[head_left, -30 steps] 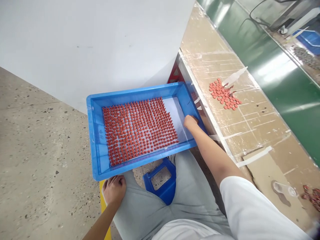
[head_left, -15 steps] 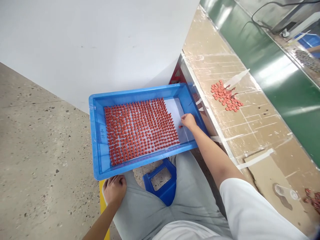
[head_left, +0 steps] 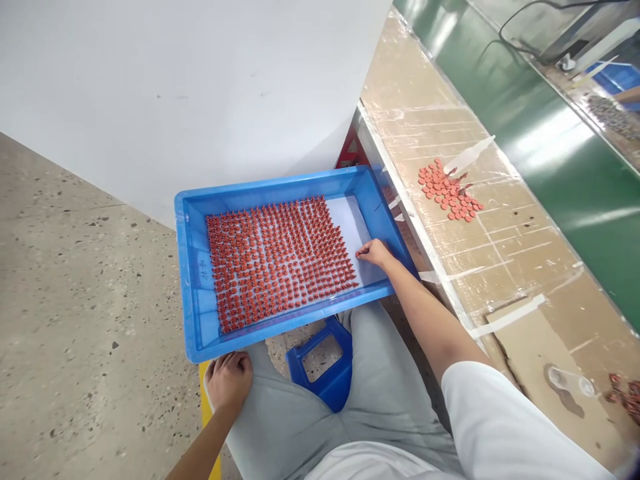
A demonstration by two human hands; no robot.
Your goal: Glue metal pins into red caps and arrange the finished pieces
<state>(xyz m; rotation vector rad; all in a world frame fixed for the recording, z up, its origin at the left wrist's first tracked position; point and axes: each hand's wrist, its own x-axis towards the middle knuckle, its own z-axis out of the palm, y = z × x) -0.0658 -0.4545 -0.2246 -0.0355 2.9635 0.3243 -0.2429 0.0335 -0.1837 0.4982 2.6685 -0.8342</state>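
A blue plastic bin (head_left: 273, 331) holds many small red pieces with pointed tops (head_left: 280, 257), standing in close rows on a white sheet (head_left: 347, 217). At the sheet's right part, my right hand (head_left: 375, 253) is closed in a pinch on one small red piece (head_left: 357, 255), to the right of the rows. The held end of that piece is hidden by my fingers. My left hand (head_left: 229, 379) rests on my left thigh below the bin's front-left corner, fingers curled in and nothing visible in them.
To the right runs a taped, cardboard-covered bench (head_left: 415, 127) with a pile of red discs (head_left: 450, 193) and a white pointed strip (head_left: 470, 155). A white panel (head_left: 200, 100) stands behind the bin. A blue stool (head_left: 325, 373) shows between my legs. A co-worker's hand (head_left: 629, 95) appears far right.
My right hand has come down slightly and now pinches the red piece that was lying loose on the sheet. The left hand stays on the thigh.
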